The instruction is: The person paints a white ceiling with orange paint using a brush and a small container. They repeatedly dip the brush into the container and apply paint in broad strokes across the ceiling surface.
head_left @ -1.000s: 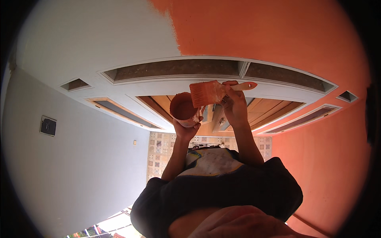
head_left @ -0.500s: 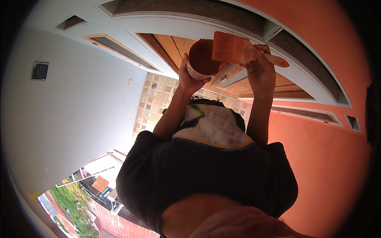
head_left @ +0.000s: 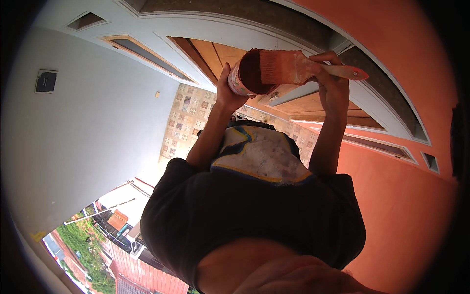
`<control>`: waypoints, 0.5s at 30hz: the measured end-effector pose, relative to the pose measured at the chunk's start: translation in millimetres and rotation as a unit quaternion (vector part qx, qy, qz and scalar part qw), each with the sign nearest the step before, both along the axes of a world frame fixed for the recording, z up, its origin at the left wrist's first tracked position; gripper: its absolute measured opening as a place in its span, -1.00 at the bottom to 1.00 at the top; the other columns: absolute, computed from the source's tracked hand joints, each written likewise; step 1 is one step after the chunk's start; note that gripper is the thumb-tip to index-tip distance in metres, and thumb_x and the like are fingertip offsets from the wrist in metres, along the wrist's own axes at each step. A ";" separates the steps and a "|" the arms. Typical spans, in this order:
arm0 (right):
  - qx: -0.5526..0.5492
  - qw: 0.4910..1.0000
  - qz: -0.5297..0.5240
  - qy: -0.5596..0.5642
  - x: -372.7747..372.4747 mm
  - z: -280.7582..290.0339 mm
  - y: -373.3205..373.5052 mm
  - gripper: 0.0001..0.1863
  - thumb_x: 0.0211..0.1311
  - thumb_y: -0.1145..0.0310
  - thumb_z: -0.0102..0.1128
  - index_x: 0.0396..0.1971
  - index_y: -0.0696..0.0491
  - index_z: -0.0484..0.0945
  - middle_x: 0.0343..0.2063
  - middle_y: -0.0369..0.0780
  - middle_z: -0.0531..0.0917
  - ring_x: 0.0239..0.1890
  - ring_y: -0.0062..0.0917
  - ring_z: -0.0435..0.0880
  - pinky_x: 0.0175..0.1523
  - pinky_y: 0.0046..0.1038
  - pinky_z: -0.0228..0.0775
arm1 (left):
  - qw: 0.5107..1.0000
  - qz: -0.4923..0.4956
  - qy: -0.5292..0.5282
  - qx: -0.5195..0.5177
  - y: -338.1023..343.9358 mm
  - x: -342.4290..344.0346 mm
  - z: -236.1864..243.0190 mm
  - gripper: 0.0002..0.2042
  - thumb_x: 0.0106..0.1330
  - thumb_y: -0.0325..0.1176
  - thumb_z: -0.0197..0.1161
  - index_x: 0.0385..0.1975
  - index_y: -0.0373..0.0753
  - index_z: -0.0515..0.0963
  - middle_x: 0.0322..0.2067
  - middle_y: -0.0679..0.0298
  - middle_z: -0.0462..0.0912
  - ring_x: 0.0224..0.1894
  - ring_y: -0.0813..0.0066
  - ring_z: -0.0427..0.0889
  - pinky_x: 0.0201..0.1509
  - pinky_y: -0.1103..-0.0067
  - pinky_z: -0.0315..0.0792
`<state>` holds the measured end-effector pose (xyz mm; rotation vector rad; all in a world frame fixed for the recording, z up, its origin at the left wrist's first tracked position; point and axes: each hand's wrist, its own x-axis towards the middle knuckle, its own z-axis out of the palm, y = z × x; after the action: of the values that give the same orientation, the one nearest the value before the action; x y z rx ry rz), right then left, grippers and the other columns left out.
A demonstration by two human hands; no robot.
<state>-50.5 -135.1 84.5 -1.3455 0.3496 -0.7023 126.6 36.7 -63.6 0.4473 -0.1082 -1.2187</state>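
Observation:
My left hand [head_left: 229, 93] is wrapped round a small paint pot [head_left: 237, 81], tilted so its mouth faces right. Reddish-brown paint coats its inside and rim. In my right hand [head_left: 334, 81] is a wide paintbrush [head_left: 289, 67], gripped near where the pale wooden handle meets the head. Orange-red paint covers the bristles and the upper part of the brush. The bristle tips point left and lie at the pot's mouth, overlapping its opening; whether they touch the inner wall I cannot tell.
Beyond my hands stands a wooden door [head_left: 223, 53] in a white frame with vents above. An orange wall [head_left: 391, 206] rises on the right, a pale grey wall [head_left: 98, 117] with a dark switch plate [head_left: 46, 81] on the left. Patterned tiles [head_left: 183, 117] cover the floor; greenery shows outside at lower left.
The pot has tipped further toward the right. The brush has turned nearly level, its handle shifting right and its bristles lowering to the pot's mouth. Both hands keep their hold.

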 end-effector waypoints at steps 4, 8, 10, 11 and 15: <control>-0.003 1.000 0.004 -0.010 2.8 8.8 3.8 -0.84 0.30 0.54 0.32 -0.19 0.24 0.58 -0.32 -0.16 0.69 -0.33 -0.49 0.74 -0.32 -0.49 0.65 | 0.999 -0.010 -0.004 -0.036 1.6 9.6 -4.7 -0.25 0.51 0.35 -0.40 0.42 -0.10 0.29 0.16 0.08 0.56 -0.07 0.17 0.65 -0.42 0.49 0.40; -0.064 0.998 -0.008 -0.009 6.8 20.9 12.2 -0.85 0.27 0.55 0.36 -0.21 0.21 0.60 -0.36 -0.19 0.69 -0.38 -0.56 0.72 -0.34 -0.52 0.62 | 0.999 -0.014 0.007 -0.042 3.9 16.1 -3.9 -0.32 0.53 0.31 -0.29 0.35 -0.06 0.39 0.07 0.24 0.63 -0.09 0.30 0.65 -0.34 0.42 0.45; -0.109 0.994 -0.007 0.022 8.9 27.1 14.9 -0.87 0.29 0.55 0.35 -0.21 0.21 0.61 -0.36 -0.20 0.69 -0.40 -0.57 0.71 -0.36 -0.52 0.62 | 0.999 -0.022 -0.003 -0.040 0.7 16.1 -1.2 -0.33 0.53 0.31 -0.28 0.35 -0.06 0.38 0.07 0.26 0.64 -0.08 0.31 0.65 -0.33 0.41 0.45; -0.128 0.991 -0.001 0.040 10.2 29.4 15.9 -0.89 0.32 0.56 0.32 -0.20 0.21 0.61 -0.35 -0.19 0.68 -0.40 -0.57 0.70 -0.37 -0.52 0.62 | 0.999 -0.023 -0.007 -0.033 -1.5 15.6 0.4 -0.29 0.52 0.32 -0.31 0.39 -0.08 0.33 0.12 0.21 0.60 -0.06 0.27 0.66 -0.37 0.44 0.44; -0.147 0.986 0.023 0.077 13.9 36.8 20.7 -0.89 0.32 0.55 0.33 -0.20 0.20 0.61 -0.36 -0.23 0.69 -0.41 -0.63 0.69 -0.38 -0.58 0.56 | 0.997 -0.039 -0.032 -0.052 -5.6 15.4 7.8 -0.27 0.52 0.33 -0.33 0.43 -0.11 0.28 0.17 0.16 0.58 -0.04 0.22 0.67 -0.40 0.45 0.47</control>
<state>-36.6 -114.4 121.4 -1.6877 0.3454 -0.6296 141.9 31.1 -55.8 0.3936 -0.2446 -1.2700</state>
